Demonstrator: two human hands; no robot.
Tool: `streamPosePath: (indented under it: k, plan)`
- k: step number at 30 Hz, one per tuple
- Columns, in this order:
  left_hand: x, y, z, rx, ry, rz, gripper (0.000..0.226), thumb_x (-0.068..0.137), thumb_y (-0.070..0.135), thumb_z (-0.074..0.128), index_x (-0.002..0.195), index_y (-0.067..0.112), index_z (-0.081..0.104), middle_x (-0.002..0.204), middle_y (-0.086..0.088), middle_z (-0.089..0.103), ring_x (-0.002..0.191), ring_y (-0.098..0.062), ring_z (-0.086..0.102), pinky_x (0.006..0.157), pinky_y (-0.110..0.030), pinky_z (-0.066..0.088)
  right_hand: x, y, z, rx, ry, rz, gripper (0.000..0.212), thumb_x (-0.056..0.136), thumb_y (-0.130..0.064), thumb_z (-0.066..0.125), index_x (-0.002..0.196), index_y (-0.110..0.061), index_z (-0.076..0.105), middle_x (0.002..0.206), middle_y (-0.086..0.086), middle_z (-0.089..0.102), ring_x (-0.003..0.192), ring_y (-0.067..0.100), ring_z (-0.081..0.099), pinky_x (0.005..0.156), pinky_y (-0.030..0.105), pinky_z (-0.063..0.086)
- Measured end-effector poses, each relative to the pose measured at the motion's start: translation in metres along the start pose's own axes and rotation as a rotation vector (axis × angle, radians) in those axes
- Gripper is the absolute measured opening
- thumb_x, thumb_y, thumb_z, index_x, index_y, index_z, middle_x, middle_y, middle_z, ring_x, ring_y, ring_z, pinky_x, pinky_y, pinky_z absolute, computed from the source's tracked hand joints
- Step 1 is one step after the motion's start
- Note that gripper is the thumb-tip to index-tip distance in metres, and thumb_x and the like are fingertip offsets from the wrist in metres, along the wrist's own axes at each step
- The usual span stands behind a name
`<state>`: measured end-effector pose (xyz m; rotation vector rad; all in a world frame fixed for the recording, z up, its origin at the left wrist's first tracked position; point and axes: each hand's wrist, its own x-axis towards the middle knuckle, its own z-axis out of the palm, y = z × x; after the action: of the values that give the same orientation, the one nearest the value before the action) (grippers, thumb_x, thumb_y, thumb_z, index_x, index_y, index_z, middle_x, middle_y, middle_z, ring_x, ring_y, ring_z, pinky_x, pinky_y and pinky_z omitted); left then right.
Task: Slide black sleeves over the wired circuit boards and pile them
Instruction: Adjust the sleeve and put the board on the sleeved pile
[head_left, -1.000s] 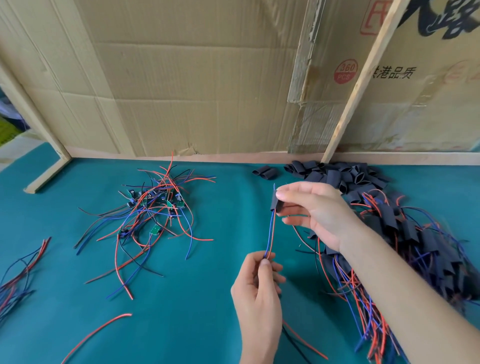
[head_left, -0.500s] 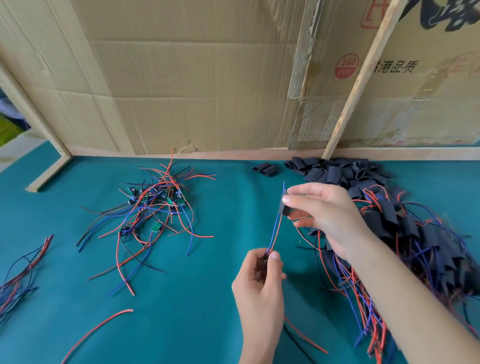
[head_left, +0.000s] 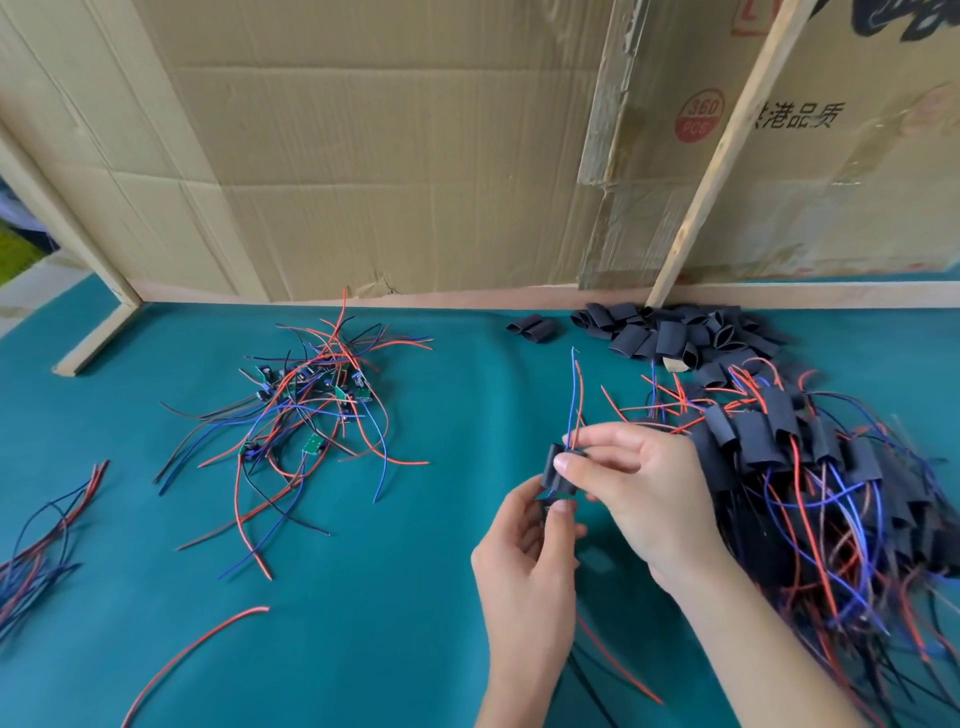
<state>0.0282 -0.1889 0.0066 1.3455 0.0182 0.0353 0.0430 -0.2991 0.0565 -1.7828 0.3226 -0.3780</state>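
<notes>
On the teal desk (head_left: 395, 597) the big pile of sleeved, wired boards (head_left: 810, 483) lies just to the right of both hands. The right hand (head_left: 639, 493) pinches the short black tube sleeve (head_left: 557, 469), directly above the left hand (head_left: 524, 566), which grips the hidden board below it. The blue and red wires (head_left: 575, 395) run upright through the sleeve, so the sleeve should slide down along them.
</notes>
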Motion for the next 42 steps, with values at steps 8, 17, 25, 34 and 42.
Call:
streamPosePath:
  k: [8,17,25,34,42]
  plan:
    - [-0.001,-0.004,0.002,0.058,-0.021,0.039,0.019,0.095,0.006,0.069,0.095,0.025,0.073,0.086,0.001,0.078,0.075,-0.017,0.077,0.057,-0.021,0.055,0.005,-0.006,-0.007,0.013,0.083,-0.063,0.016,0.070,-0.028,0.083,0.084,-0.024,0.078,0.075,-0.004,0.078,0.069,0.011,0.074,0.070,0.038,0.057]
    - [0.001,-0.011,0.001,0.165,-0.019,0.053,0.023,0.091,0.006,0.073,0.089,0.029,0.077,0.077,0.006,0.077,0.068,-0.010,0.072,0.066,-0.032,0.061,-0.001,0.003,-0.011,-0.240,0.136,-0.158,0.015,0.076,-0.027,0.089,0.078,-0.029,0.074,0.072,-0.019,0.075,0.068,0.001,0.072,0.070,0.023,0.057]
    - [0.000,-0.010,0.003,0.173,0.009,0.024,0.030,0.089,0.002,0.072,0.101,0.030,0.075,0.080,0.012,0.078,0.069,-0.008,0.074,0.069,-0.034,0.062,-0.005,0.007,-0.014,-0.317,0.095,-0.147,0.017,0.078,-0.027,0.087,0.071,-0.027,0.071,0.064,-0.019,0.072,0.063,0.001,0.069,0.062,0.014,0.052]
    - [-0.001,-0.009,0.002,0.174,-0.027,0.055,0.025,0.094,0.006,0.069,0.090,0.030,0.075,0.078,0.008,0.076,0.070,-0.011,0.076,0.062,-0.028,0.060,-0.005,-0.001,-0.018,-0.282,-0.029,-0.038,0.022,0.067,-0.046,0.074,0.078,-0.028,0.070,0.064,-0.004,0.073,0.063,0.028,0.067,0.071,0.051,0.061]
    - [-0.001,-0.008,0.000,0.179,-0.046,0.072,0.023,0.095,0.009,0.070,0.092,0.031,0.073,0.079,0.006,0.077,0.069,-0.013,0.075,0.061,-0.028,0.059,-0.002,-0.001,-0.023,-0.222,-0.125,-0.008,0.022,0.066,-0.044,0.075,0.084,-0.032,0.071,0.062,0.003,0.072,0.062,0.029,0.070,0.064,0.042,0.062]
